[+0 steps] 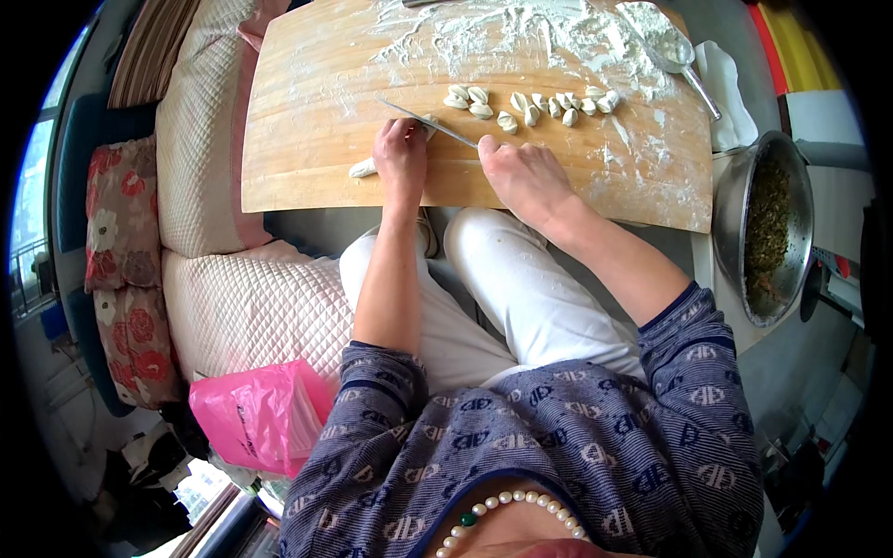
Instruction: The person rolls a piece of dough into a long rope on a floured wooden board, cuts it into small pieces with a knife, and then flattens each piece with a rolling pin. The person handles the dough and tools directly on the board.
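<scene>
My left hand [402, 157] grips a roll of dough [363, 168]; one end shows left of the hand, the other past the fingertips. In my right hand [522, 174] is a knife, its handle hidden by the fist. Its thin blade [455, 133] crosses the dough's far end, close to my left fingers. Whether the edge has entered the dough cannot be seen. Beyond the knife lie several cut dough pieces [480, 110], with more pieces [568, 104] farther right, all on a wooden board [307, 139].
Loose flour [488, 35] covers the board's far side. A metal scoop of flour [656, 38] rests at the far right corner, beside a white container [725, 97]. A steel bowl of chopped filling [767, 230] stands right of the board. On the quilted sofa [258, 300] sits a pink plastic bag [258, 415].
</scene>
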The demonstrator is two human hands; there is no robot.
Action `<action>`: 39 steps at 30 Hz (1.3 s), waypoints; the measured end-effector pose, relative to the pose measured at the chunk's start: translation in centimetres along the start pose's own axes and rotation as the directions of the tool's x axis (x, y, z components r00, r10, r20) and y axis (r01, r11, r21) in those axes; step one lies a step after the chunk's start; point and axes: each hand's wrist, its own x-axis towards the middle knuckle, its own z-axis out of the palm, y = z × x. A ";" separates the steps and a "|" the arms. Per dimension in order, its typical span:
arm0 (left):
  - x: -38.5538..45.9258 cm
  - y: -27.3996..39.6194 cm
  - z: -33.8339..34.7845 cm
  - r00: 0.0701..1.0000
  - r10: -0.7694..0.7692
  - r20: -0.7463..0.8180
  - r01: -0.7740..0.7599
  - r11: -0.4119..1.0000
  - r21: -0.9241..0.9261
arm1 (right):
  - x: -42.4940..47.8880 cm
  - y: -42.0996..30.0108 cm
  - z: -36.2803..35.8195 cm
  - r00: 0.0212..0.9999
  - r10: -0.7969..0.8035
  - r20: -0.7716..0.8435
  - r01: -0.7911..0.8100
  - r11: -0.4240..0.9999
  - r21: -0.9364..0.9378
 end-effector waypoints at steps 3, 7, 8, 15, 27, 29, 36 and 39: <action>0.0 -0.2 -0.1 1.000 -0.008 0.015 0.007 1.000 0.013 | 0.5 -0.3 -0.1 1.000 -0.007 0.009 0.007 1.000 0.009; -0.1 0.5 -0.6 0.999 -0.035 0.033 0.031 0.995 0.095 | 1.4 -0.7 -0.4 0.999 -0.020 0.044 0.019 1.000 0.022; -0.1 0.8 -0.9 0.998 -0.041 0.043 0.036 0.992 0.124 | 1.8 -0.8 -0.2 0.999 -0.020 0.041 0.019 1.000 0.010; -1.1 -0.3 -2.4 0.999 -0.003 0.047 -0.005 0.987 0.163 | 2.8 1.0 2.2 0.991 -0.003 -0.132 0.007 0.999 0.033; -2.5 1.3 -2.0 0.996 0.076 0.056 -0.082 0.990 0.117 | -1.9 -0.9 -0.7 0.999 -0.032 -0.014 0.032 0.999 -0.013; -2.5 1.3 -1.9 0.995 0.079 0.063 -0.086 0.988 0.125 | -1.8 -0.7 -0.7 1.000 -0.026 -0.001 0.026 1.000 0.007; -2.5 1.2 -2.2 0.988 0.107 0.108 -0.125 0.975 0.181 | -0.6 -1.0 -0.7 0.998 -0.035 0.053 0.037 0.999 -0.029; -2.5 1.4 -2.5 0.989 0.100 0.106 -0.116 0.980 0.160 | 0.1 -0.8 -0.1 0.998 -0.045 0.045 0.046 0.999 -0.016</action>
